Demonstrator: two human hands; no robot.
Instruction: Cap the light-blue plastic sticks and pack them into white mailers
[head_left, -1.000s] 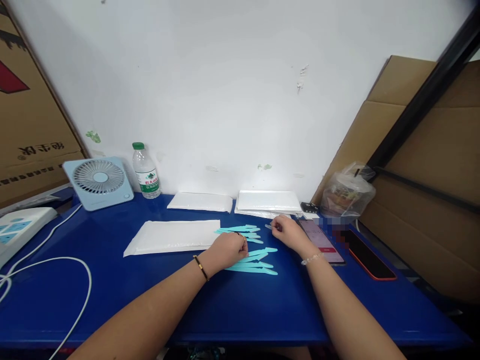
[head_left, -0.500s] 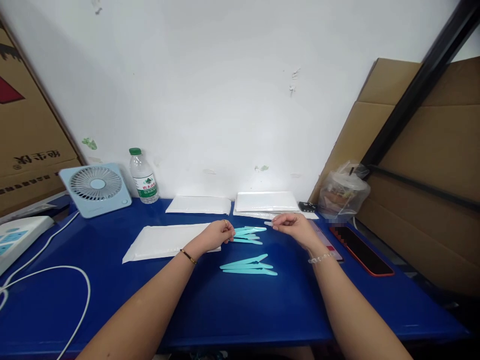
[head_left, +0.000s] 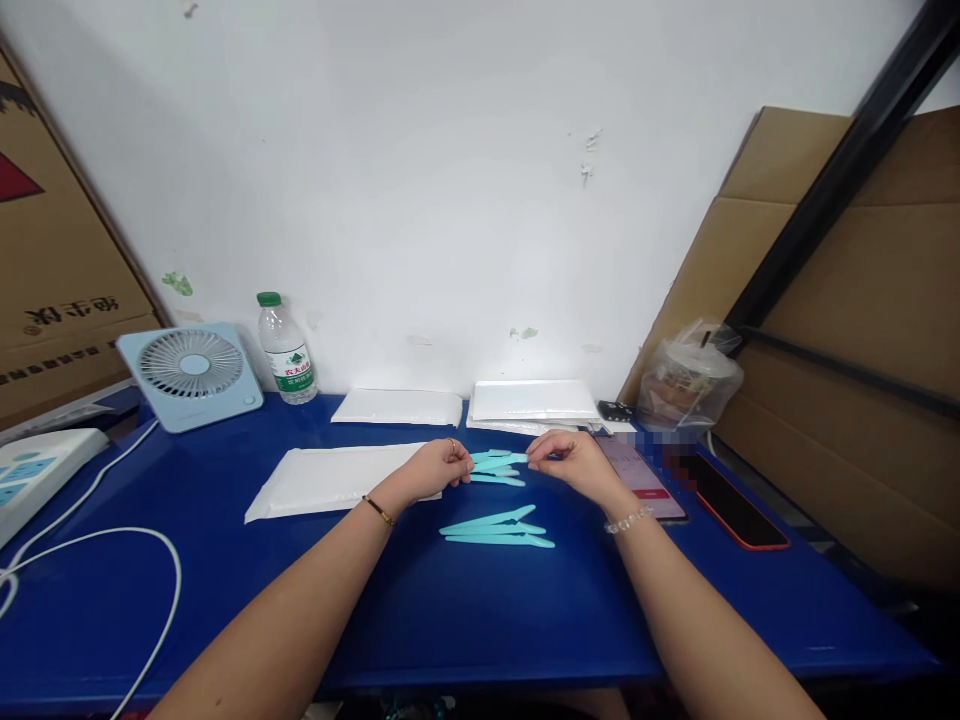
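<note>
On the blue table (head_left: 480,620) lie two small groups of thin turquoise plastic sticks. The far group (head_left: 501,466) sits between my hands. My left hand (head_left: 433,470) pinches its left ends with closed fingers. My right hand (head_left: 564,462) closes its fingertips on the right end of the same group. The near group (head_left: 499,529) lies untouched just below. A white padded envelope (head_left: 330,478) lies flat beside my left hand.
Two more stacks of white envelopes (head_left: 534,403) lie by the wall. A small fan (head_left: 191,372), a water bottle (head_left: 286,349) and a white cable (head_left: 97,545) are at left. Two phones (head_left: 731,503) and a bagged drink cup (head_left: 688,385) are at right, cardboard behind.
My left hand left the near sticks and moved up to the far group. My right hand came left from the envelope stack onto the same group.
</note>
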